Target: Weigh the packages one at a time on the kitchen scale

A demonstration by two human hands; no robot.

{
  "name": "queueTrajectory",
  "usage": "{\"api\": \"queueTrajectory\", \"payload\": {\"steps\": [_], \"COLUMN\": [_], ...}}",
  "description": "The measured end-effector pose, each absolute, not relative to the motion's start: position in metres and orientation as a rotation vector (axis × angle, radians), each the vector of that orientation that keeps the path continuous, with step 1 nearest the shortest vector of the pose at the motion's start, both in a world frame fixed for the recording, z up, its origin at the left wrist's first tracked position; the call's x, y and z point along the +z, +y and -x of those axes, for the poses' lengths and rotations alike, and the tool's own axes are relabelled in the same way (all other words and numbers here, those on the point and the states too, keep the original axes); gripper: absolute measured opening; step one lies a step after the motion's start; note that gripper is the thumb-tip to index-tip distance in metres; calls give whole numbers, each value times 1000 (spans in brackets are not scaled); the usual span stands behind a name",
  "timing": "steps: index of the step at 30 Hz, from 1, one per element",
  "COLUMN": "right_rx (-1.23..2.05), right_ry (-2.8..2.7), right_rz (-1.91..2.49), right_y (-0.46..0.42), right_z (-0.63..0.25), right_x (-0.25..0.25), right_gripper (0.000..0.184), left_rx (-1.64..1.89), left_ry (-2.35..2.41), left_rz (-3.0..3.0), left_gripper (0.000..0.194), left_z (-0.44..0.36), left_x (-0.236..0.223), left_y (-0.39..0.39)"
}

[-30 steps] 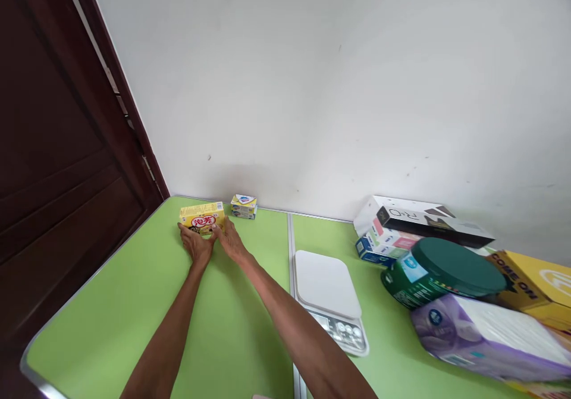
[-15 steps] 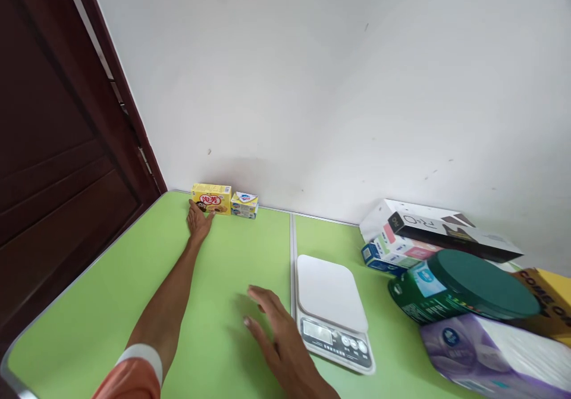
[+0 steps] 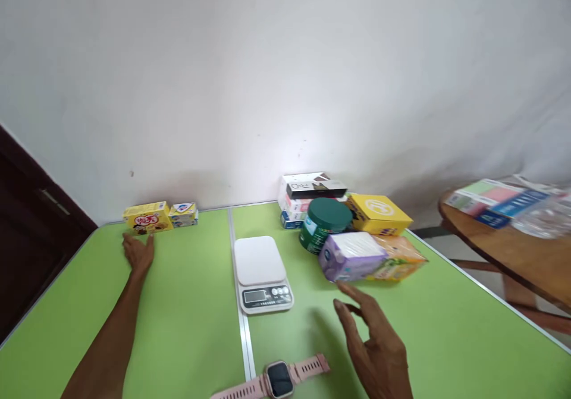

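Observation:
My left hand (image 3: pixel 138 251) is at the front of a yellow snack box (image 3: pixel 148 217), thumb and fingers spread apart; whether the fingertips touch it I cannot tell. Right beside that box stands a smaller white and yellow box (image 3: pixel 184 214). Above the table's right half hovers my right hand (image 3: pixel 375 336), its fingers apart and nothing in them. It is closest to a purple tissue pack (image 3: pixel 352 255). A white kitchen scale (image 3: pixel 261 262) lies between my hands with its plate bare, and a pink-strapped smartwatch (image 3: pixel 279 379) rests at the near edge of view.
Behind the tissue pack are a green-lidded tub (image 3: pixel 328 217), a yellow box (image 3: pixel 379 213), an orange pack (image 3: pixel 397 256) and stacked boxes (image 3: pixel 316 186) by the wall. A wooden table (image 3: pixel 513 256) with flat packages stands at the right.
The view has turned right, bringing the smartwatch and wooden table into sight. My right hand has moved from left of the scale to its right. My left hand stays by the snack box.

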State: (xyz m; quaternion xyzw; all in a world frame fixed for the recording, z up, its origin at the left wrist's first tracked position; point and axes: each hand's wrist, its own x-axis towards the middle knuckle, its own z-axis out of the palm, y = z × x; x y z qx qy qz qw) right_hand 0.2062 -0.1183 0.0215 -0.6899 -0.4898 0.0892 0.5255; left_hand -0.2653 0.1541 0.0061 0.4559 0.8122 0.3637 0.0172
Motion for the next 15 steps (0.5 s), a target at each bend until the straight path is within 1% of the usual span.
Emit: {"api": "queueTrajectory", "payload": {"steps": [2, 5, 7, 9, 12, 15], "right_rx": [115, 85, 75, 22, -83, -45], "right_ry": [-973, -692, -622, -614, -561, -587], "right_rz": [1735, 1782, 1764, 1730, 1685, 1630], "right_y": [-114, -98, -85, -75, -68, -69], "right_z": [-237, -286, -312, -328, -332, -322], "right_x": [21, 11, 0, -10, -16, -14], "right_gripper": [57, 67, 71, 70, 66, 64], "left_rx": [1157, 1173, 1162, 1170, 1269, 1219], "left_ry": [2467, 2339, 2260, 2180, 1945, 1541], "left_rz": [-1350, -1314, -1308, -1297, -1372, -1544], "left_gripper": [95, 87, 84, 81, 73, 70], "left_z": [260, 250, 238, 213, 143, 46], "left_x": [10, 16, 21, 26, 34, 38], "left_y": [137, 105, 81, 56, 12, -33]}}
